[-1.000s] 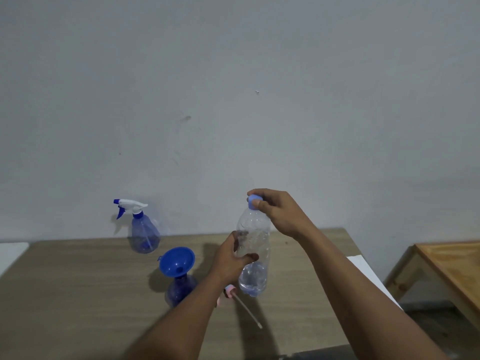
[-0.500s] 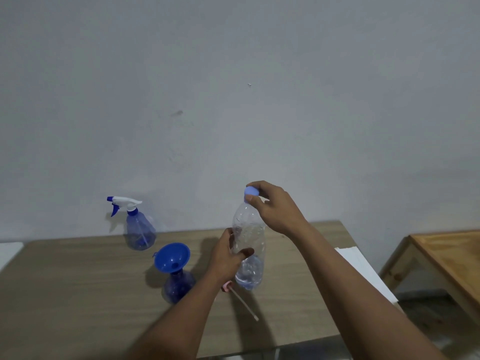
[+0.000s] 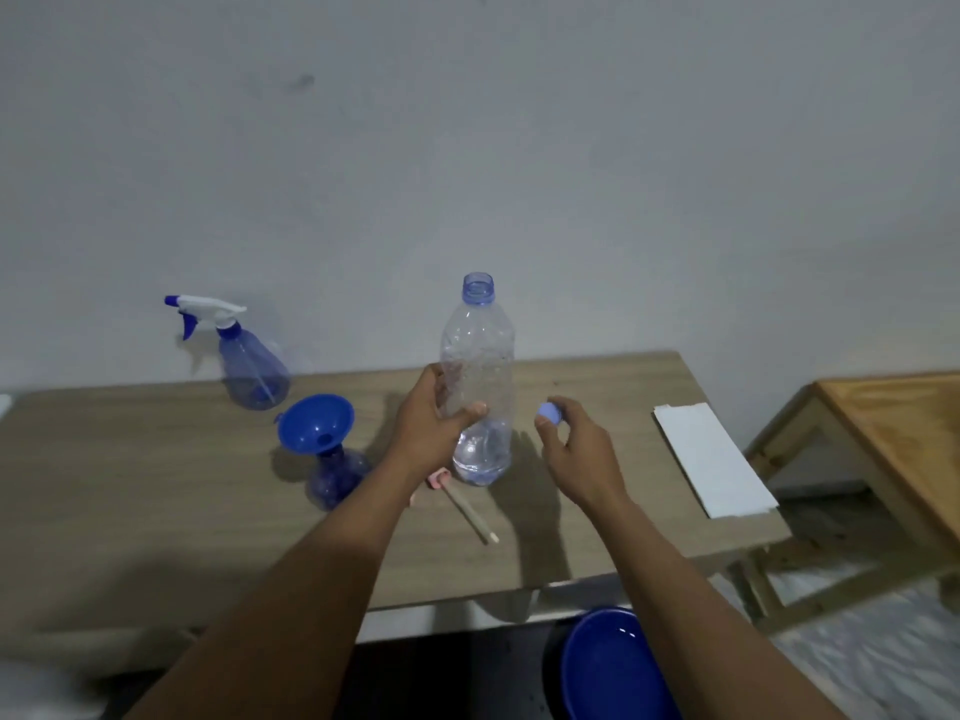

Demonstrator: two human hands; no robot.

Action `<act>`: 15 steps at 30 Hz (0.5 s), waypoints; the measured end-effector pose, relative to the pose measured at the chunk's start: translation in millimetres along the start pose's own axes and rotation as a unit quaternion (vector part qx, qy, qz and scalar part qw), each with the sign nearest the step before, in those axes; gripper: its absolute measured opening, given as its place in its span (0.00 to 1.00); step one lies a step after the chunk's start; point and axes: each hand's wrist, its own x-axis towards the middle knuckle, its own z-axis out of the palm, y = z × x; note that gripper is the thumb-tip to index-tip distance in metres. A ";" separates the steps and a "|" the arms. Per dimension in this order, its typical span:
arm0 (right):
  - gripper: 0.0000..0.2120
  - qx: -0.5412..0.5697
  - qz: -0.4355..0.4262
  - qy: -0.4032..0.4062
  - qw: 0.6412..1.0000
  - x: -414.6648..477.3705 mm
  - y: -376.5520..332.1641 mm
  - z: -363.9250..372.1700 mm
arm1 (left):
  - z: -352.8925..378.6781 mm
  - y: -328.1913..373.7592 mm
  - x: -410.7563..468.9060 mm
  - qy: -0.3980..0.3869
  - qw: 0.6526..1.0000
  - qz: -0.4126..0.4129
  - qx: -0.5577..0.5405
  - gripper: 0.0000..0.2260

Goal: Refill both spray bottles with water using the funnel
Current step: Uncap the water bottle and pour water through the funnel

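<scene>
**Cap off, water bottle upright, no pour yet**

L hand (image 3: 436,428) was wrapped round the mid-body of the clear water bottle (image 3: 478,366), thumb across the near side, fingers behind. L forearm ran up from bottom-left. Bottle was vertical with the neck open and water only in the bottom part. Couldn't tell if its base touched the table (image 3: 156,485).

R hand (image 3: 576,449) sat just right of the bottle, not touching it. It pinched the light-blue cap (image 3: 549,412) between thumb and fingertips, other fingers curled, back of hand up.

Blue funnel (image 3: 316,423) sat in the neck of the open spray bottle (image 3: 335,472), left of the L wrist. 2nd spray bottle (image 3: 249,366), trigger head on, stood further back-left near the wall.

Loose sprayer head w/ dip tube (image 3: 467,506) lay on the table in front of the water bottle, partly hidden by the L wrist. White sheet (image 3: 711,459) lay at the table's right end. Blue basin (image 3: 613,667) was below the near edge.
</scene>
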 end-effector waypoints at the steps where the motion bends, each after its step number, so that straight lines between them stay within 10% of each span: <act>1: 0.16 -0.029 0.016 -0.033 0.999 -5.6 14.9 7.3 | 0.7 -1.7 0.4 0.004 1.000 0.000 -0.001 0.22; 15: 0.19 -0.186 -0.008 -0.168 0.968 -24.8 71.5 43.5 | 6.9 0.9 -7.2 0.052 0.998 -0.009 0.041 0.27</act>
